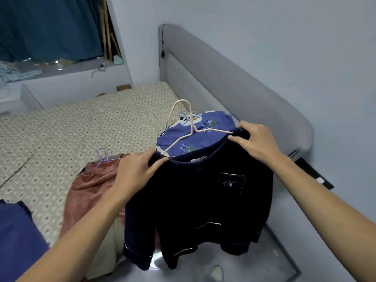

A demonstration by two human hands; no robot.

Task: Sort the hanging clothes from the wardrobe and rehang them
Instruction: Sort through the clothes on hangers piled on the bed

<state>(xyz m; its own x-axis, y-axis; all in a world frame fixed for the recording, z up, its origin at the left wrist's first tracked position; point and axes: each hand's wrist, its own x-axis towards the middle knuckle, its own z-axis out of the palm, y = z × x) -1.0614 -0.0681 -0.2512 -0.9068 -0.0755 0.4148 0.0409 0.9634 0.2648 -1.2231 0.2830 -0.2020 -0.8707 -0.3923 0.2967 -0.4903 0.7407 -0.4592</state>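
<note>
A dark navy top (199, 208) with white piping and a chest pocket hangs in the air over the bed's near corner. My left hand (136, 171) pinches its left shoulder and my right hand (254, 141) pinches its right shoulder. A cream wire hanger (191, 127) sits inside the neckline, its hook pointing up and away. Behind it, a blue floral garment (183, 135) on a blue hanger lies on the bed. A pink fleece garment (89, 184) on a purple hanger (101, 156) lies to the left.
The bed (81, 127) has a beige patterned sheet and a grey padded headboard (234, 78) at the right. A blue cloth (18, 237) lies at the lower left. A cluttered ledge (61, 72) and teal curtain (50, 27) are at the back left.
</note>
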